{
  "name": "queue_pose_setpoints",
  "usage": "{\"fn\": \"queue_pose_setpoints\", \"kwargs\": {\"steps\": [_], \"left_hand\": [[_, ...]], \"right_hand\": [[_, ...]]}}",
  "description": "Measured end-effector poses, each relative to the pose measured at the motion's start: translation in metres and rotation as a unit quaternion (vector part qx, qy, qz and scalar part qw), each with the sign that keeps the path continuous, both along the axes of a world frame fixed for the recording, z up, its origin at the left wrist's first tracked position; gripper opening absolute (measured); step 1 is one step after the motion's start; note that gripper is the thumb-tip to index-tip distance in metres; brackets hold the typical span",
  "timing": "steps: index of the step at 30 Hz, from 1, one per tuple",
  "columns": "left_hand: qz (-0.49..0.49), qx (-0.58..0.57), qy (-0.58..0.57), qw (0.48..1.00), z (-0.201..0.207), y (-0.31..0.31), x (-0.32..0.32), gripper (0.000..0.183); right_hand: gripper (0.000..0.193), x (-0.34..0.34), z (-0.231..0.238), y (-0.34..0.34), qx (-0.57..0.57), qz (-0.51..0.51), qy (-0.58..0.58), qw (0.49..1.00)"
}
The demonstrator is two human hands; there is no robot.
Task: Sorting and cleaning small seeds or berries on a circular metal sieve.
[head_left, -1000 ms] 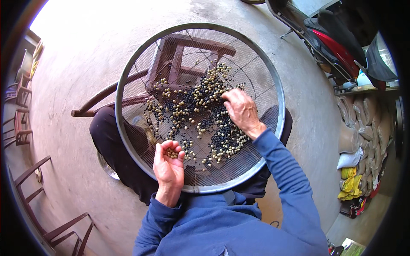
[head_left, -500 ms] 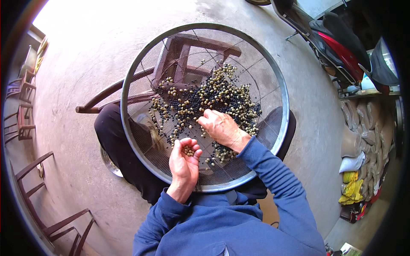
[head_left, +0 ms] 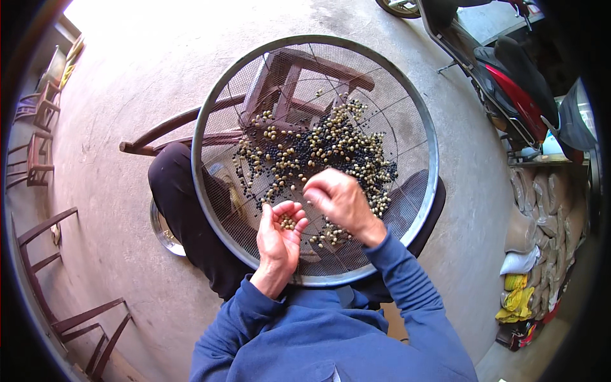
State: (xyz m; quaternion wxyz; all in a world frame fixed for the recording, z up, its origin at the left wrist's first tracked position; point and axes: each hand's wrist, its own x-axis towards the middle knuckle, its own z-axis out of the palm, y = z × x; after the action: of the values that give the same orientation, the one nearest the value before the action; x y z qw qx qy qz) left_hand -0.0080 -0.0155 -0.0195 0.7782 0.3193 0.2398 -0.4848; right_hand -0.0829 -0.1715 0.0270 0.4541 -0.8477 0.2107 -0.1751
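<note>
A large round mesh sieve (head_left: 435, 153) with a grey rim rests across my lap. Spread over its middle is a mix of pale greenish-tan beans (head_left: 349, 121) and smaller black beans (head_left: 312, 149). My left hand (head_left: 276, 249) is cupped, palm up, over the near left part of the mesh, its fingers curled around several pale beans. Just to its right and slightly farther away, my right hand (head_left: 345, 202) hovers above the beans with thumb and fingertips drawn together. Whatever its fingertips may pinch is hidden.
A wooden chair (head_left: 168, 127) lies under the sieve's far left side. On the floor by my left leg is a metal bowl (head_left: 167, 232). More chairs (head_left: 41, 159) line the left wall. A red and black motorbike (head_left: 519, 89) and stacked sacks (head_left: 544, 223) stand at right.
My right hand has lifted from the beans and come nearer my body. My left hand stays cupped, opened slightly more. The whole view has shifted a little.
</note>
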Motion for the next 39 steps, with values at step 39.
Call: {"fn": "queue_pose_setpoints", "kwargs": {"steps": [39], "left_hand": [[0.002, 0.034, -0.031, 0.999, -0.004, 0.005, 0.0, 0.047]], "right_hand": [[0.011, -0.022, -0.039, -0.006, -0.146, 0.035, 0.138, 0.979]]}}
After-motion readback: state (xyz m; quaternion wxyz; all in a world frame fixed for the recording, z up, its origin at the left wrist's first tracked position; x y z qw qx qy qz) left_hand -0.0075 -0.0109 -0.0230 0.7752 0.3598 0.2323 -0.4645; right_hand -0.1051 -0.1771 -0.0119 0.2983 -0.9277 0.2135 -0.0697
